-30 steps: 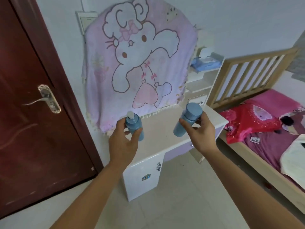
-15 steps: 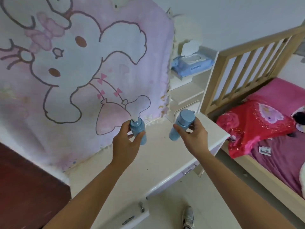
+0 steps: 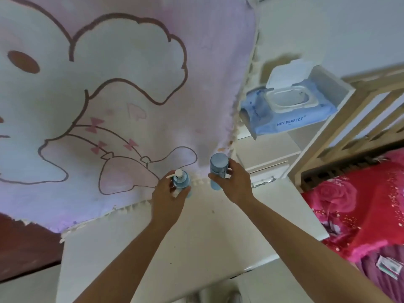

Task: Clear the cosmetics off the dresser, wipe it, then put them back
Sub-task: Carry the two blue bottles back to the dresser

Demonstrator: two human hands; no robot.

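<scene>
Two blue bottles are held upright at the back of the white desk [image 3: 196,248]: the pump bottle [image 3: 181,182] is gripped by the left hand [image 3: 168,200], the capped bottle [image 3: 218,169] by the right hand [image 3: 236,184]. Behind them a cartoon blanket [image 3: 131,95] is hung, and a wipes pack [image 3: 290,106] is shelved farther right.

The pump bottle [image 3: 181,182] in the left hand [image 3: 167,201] and the capped bottle [image 3: 218,170] in the right hand [image 3: 237,184] stood near each other at the back of the bench [image 3: 196,248], just before the hanging cloth [image 3: 122,101]. Right of the cloth, a wipes pack [image 3: 288,108] lay on a shelf [image 3: 332,84]. The bed [image 3: 360,215] lay right of the bench, its rail [image 3: 358,106] behind it.
</scene>
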